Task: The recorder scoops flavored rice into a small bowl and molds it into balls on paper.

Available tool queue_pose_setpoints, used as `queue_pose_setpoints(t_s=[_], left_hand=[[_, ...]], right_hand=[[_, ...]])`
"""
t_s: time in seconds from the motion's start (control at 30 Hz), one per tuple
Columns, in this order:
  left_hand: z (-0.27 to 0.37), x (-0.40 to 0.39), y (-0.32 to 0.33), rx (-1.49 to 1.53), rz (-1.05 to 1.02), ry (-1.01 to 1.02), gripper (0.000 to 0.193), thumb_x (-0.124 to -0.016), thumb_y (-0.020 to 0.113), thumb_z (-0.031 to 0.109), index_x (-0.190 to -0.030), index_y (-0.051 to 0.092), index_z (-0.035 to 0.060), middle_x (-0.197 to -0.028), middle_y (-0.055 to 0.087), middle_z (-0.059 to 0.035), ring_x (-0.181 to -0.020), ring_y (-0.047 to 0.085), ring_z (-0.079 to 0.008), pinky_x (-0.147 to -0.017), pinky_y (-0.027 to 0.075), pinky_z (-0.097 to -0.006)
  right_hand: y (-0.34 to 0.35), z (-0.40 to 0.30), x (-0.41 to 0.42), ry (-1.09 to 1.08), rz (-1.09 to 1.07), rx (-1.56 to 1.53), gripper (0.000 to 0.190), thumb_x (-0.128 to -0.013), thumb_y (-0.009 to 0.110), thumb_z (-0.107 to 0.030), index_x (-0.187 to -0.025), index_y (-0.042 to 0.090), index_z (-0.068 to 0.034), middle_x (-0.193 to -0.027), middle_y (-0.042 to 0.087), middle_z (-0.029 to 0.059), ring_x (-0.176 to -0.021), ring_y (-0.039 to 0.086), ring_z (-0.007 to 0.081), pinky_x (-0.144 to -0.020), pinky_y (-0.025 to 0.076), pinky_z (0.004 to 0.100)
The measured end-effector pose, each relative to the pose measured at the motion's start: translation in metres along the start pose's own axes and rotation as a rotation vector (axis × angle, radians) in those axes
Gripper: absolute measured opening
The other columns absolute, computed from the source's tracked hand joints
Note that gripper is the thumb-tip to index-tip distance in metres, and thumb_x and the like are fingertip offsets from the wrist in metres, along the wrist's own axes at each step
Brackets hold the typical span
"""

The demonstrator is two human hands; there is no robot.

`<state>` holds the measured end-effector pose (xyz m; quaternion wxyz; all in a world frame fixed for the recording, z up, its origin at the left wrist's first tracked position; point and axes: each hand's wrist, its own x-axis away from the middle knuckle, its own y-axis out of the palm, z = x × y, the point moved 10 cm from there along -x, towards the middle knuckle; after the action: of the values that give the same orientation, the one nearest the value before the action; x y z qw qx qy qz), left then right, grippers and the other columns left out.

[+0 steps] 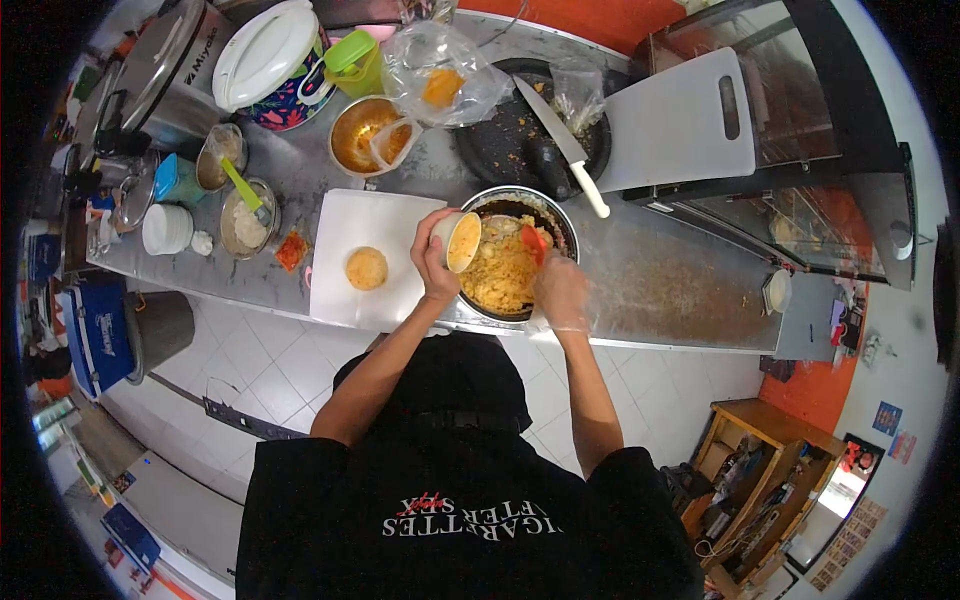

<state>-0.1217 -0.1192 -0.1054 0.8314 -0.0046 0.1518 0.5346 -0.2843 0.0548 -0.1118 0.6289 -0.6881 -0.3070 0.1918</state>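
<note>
My left hand (433,259) grips a small pale bowl (450,238), tilted on its side over the rim of a round pot (572,225). Yellow rice (465,244) fills the bowl. Inside the pot lies more yellow fried rice (491,274). A clear plastic glove covers my right hand (561,294), which is blurred and closed around a red spatula (534,241) whose blade touches the rice. Left of the pot, a round moulded mound of rice (367,268) sits on a sheet of white paper (379,214).
Behind the pot, a knife (551,120) rests across a black round pan (487,142), beside a white cutting board (667,127). A steel bowl (352,124) with orange residue stands further back. Left are a bowl with a green-handled brush (241,184) and stacked white dishes (166,229).
</note>
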Motion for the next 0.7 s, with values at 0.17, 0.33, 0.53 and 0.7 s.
queue_pose_setpoints(t_s=[0.17, 0.33, 0.53, 0.7], left_hand=[[-0.002, 0.003, -0.003, -0.027, 0.038, 0.039, 0.046, -0.097, 0.038, 0.028, -0.118, 0.058, -0.0066, -0.117, 0.064, -0.0199, -0.108, 0.061, -0.0284, -0.098, 0.046, -0.0377], [-0.002, 0.004, -0.004, -0.049, 0.031, 0.030, 0.049, -0.098, 0.033, 0.031, -0.118, 0.056, -0.0072, -0.117, 0.064, -0.0206, -0.110, 0.060, -0.0301, -0.101, 0.043, -0.0393], [0.007, -0.005, -0.005, -0.045, 0.040, -0.017, 0.044, -0.098, 0.035, 0.025, -0.118, 0.057, -0.0067, -0.113, 0.064, -0.0188, -0.106, 0.061, -0.0268, -0.097, 0.046, -0.0356], [-0.016, -0.016, 0.005, -0.064, -0.035, -0.279, 0.041, -0.100, 0.037, 0.026, -0.117, 0.061, -0.0027, -0.112, 0.066, -0.0132, -0.104, 0.062, -0.0205, -0.094, 0.047, -0.0319]], right_hand=[[0.048, -0.012, -0.009, -0.183, -0.138, -0.111, 0.022, -0.086, 0.058, -0.019, -0.083, 0.069, -0.001, -0.078, 0.070, 0.0208, -0.074, 0.070, 0.0395, -0.068, 0.057, 0.0464], [0.048, 0.002, -0.008, -0.059, -0.399, -0.385, 0.031, -0.089, 0.057, -0.023, -0.102, 0.071, 0.003, -0.083, 0.070, 0.0222, -0.078, 0.069, 0.0356, -0.073, 0.052, 0.0448], [0.040, 0.010, 0.015, 0.134, -0.649, -1.014, 0.035, -0.094, 0.058, -0.015, -0.118, 0.066, 0.009, -0.086, 0.070, 0.0067, -0.078, 0.062, 0.0140, -0.070, 0.050, 0.0310], [-0.001, 0.017, 0.023, 0.183, -0.573, -1.091, 0.036, -0.093, 0.058, -0.019, -0.118, 0.068, 0.005, -0.098, 0.073, 0.0149, -0.085, 0.067, 0.0181, -0.080, 0.052, 0.0318]])
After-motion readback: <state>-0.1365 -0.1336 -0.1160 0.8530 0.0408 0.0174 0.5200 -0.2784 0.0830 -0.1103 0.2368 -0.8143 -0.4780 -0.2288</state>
